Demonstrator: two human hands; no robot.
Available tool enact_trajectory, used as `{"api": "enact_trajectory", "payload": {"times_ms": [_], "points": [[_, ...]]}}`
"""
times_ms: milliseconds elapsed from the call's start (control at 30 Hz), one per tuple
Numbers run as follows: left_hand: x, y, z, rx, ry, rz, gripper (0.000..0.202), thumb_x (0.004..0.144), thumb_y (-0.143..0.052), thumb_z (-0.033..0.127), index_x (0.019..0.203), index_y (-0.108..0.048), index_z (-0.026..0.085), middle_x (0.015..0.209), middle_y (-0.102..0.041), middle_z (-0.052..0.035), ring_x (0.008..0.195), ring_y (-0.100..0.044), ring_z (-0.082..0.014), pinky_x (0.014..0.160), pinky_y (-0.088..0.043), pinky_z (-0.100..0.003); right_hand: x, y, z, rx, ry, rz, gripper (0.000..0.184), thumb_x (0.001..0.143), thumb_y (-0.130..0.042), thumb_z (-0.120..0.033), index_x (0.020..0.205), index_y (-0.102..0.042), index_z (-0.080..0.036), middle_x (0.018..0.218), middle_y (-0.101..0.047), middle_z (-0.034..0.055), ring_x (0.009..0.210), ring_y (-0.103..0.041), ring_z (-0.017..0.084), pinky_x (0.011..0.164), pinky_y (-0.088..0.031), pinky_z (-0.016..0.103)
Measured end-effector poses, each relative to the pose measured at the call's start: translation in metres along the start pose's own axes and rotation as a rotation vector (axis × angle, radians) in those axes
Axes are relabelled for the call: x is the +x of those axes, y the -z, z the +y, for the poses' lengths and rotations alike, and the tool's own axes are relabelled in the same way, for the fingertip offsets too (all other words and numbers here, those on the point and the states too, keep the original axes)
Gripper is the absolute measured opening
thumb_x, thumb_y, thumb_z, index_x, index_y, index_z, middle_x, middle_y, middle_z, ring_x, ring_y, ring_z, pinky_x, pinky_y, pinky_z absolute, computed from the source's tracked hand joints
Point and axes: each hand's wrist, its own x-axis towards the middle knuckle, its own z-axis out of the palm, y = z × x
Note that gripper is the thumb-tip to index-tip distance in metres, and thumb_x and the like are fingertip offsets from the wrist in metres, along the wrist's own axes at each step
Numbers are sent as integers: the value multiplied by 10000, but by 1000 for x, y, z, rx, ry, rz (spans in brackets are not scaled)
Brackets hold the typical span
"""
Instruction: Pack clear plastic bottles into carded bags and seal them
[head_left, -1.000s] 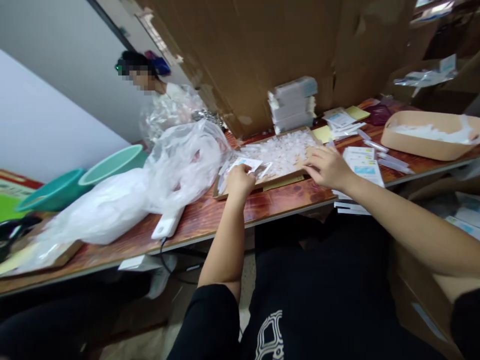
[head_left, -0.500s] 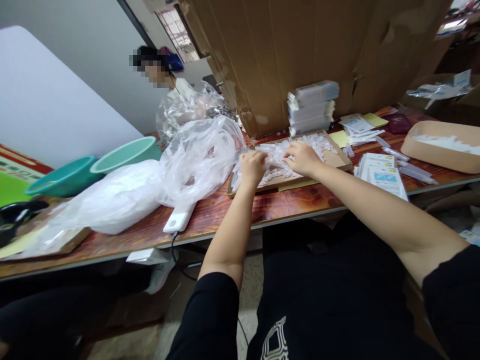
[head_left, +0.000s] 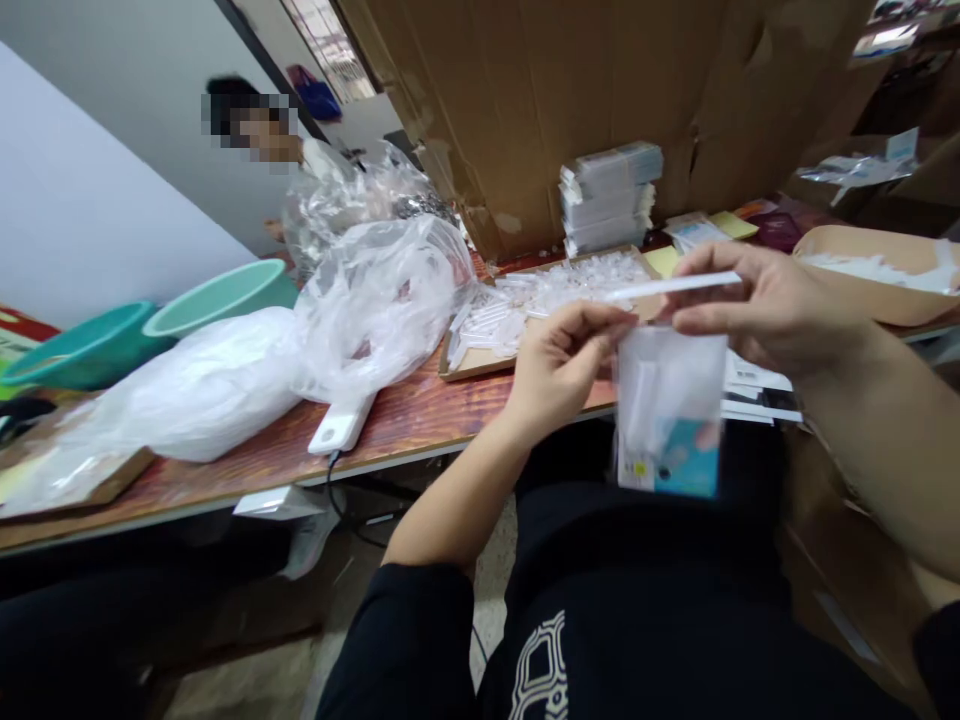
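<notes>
Evidently, only part of the work is done: in a clear, flat plastic pouch with a blue printed card (head_left: 688,455), slim pale pieces seem to be already enclosed, but whether its top is sealed cannot be told. The pouch is hung above the lap, its top edge pinched between the left hand's (head_left: 562,365) fingertips; a thin white strip (head_left: 656,288) is gripped at that edge by the narrowed right hand (head_left: 757,305). Many small clear plastic pieces (head_left: 577,280) are left in a shallow brown cardboard tray (head_left: 480,372).

On the reddish wood-grain table (head_left: 420,410), a bulging white plastic bag (head_left: 232,390) and two green basins (head_left: 221,300) are set to the left. Banded white bundles (head_left: 609,205) are stacked against a tall brown cardboard sheet (head_left: 600,80); beyond it, a person in white (head_left: 322,160) is seen.
</notes>
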Motion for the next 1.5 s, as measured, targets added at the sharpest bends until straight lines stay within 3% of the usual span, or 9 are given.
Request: {"api": "enact_trajectory", "payload": {"times_ms": [167, 367, 633, 933, 1033, 1167, 1267, 1400, 1500], "points": [[-67, -34, -2, -327, 352, -110, 276, 859, -800, 423, 909, -707, 168, 1010, -745, -78, 725, -675, -138, 540, -572, -218, -75, 8, 29, 32, -146, -206, 381, 681, -924, -534, 779, -763, -203, 925, -722, 56, 811, -690, 165, 666, -596, 248], [-90, -41, -18, -420, 217, -243, 201, 816, -837, 303, 819, -686, 170, 840, -636, -27, 792, -608, -124, 710, -517, -221, -121, -4, 41, -69, -100, -220, 214, 731, -919, -364, 850, -816, -220, 1108, -693, 50, 826, -680, 122, 681, -581, 209], [-56, -7, -9, -255, 238, -723, 84, 814, -843, 263, 818, -809, 186, 759, -710, -64, 662, -646, -152, 594, -512, -266, -106, -9, 32, -266, 102, -352, 91, 882, -789, -304, 837, -818, -231, 1070, -686, 54, 928, -677, 155, 798, -573, 249], [-53, 10, -11, -128, 148, -868, 96, 782, -878, 321, 741, -835, 246, 780, -790, -77, 817, -739, -243, 898, -599, -393, -72, -23, 33, -307, 93, -700, 217, 940, -695, -358, 809, -786, -212, 947, -697, 24, 931, -656, 153, 815, -535, 251], [-58, 14, -4, -134, 190, -705, 72, 812, -854, 299, 831, -851, 229, 838, -783, -84, 813, -748, -223, 835, -632, -357, -73, -24, 30, -287, 118, -555, 176, 942, -693, -343, 889, -804, -217, 937, -709, 28, 881, -664, 142, 776, -537, 245], [-69, 5, -4, -246, 279, -207, 167, 785, -881, 323, 928, -853, 239, 995, -785, -65, 682, -726, -136, 577, -630, -230, -81, -27, 35, -280, 199, -88, 197, 938, -712, -335, 1105, -810, -294, 1051, -759, 37, 970, -705, 172, 831, -574, 281], [-75, -8, -9, -261, 313, 22, 283, 716, -930, 369, 958, -853, 245, 903, -805, -38, 630, -700, -107, 546, -621, -195, -86, -31, 40, -345, 262, 54, 229, 963, -680, -313, 1155, -801, -342, 1147, -778, 27, 1084, -717, 196, 973, -576, 340], [-78, -16, -11, -233, 409, 135, 336, 669, -949, 423, 923, -859, 224, 852, -819, -47, 651, -713, -129, 575, -648, -231, -88, -32, 43, -441, 278, 87, 221, 986, -631, -325, 1111, -812, -319, 1120, -794, 28, 1054, -733, 197, 981, -587, 358], [-77, -10, -11, -230, 478, 36, 356, 646, -951, 470, 869, -862, 207, 934, -830, -75, 668, -726, -150, 618, -669, -283, -86, -26, 42, -440, 201, 15, 225, 988, -615, -356, 1040, -821, -282, 1063, -802, 39, 998, -738, 195, 933, -597, 340]]}}
